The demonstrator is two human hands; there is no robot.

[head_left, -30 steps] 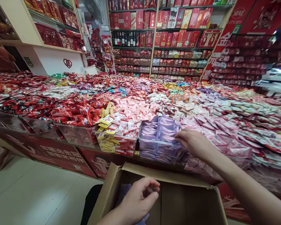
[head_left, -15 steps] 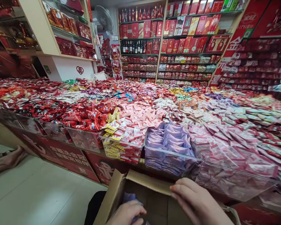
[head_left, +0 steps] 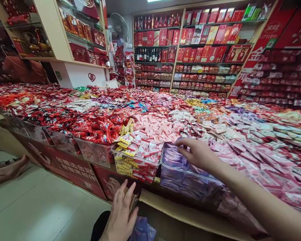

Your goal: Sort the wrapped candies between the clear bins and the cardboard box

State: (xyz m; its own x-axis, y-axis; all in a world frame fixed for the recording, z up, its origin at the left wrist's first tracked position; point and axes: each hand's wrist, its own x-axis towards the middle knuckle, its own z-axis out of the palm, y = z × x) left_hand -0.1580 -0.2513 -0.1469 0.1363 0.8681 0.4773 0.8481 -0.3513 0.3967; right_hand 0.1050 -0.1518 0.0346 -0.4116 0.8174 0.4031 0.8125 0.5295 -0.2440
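Observation:
My right hand (head_left: 197,154) reaches over the clear plastic bin (head_left: 190,171) of purple packets (head_left: 174,155), its curled fingers at the packets near the back. Thumb and forefinger stand apart, and I make out no packet held between them; its other fingertips are partly hidden. Low in the view, my left hand (head_left: 120,211) has its fingers spread at the left side of the cardboard box (head_left: 180,211). A loose purple packet (head_left: 142,229) lies in the box just beside that hand's thumb. The box's near part is cut off by the frame.
Left of the purple bin is a bin of yellow and pink-red packets (head_left: 136,164); pink packets (head_left: 261,167) heap on its right. Red-wrapped sweets (head_left: 97,124) cover the counter further left. Shelves of boxes and bottles (head_left: 155,36) line the back. A person's foot (head_left: 12,167) shows at left.
My right hand has moved up and forward from the cardboard box to the purple packets. My left hand has risen off the purple packet in the box and spread its fingers. The view has shifted slightly.

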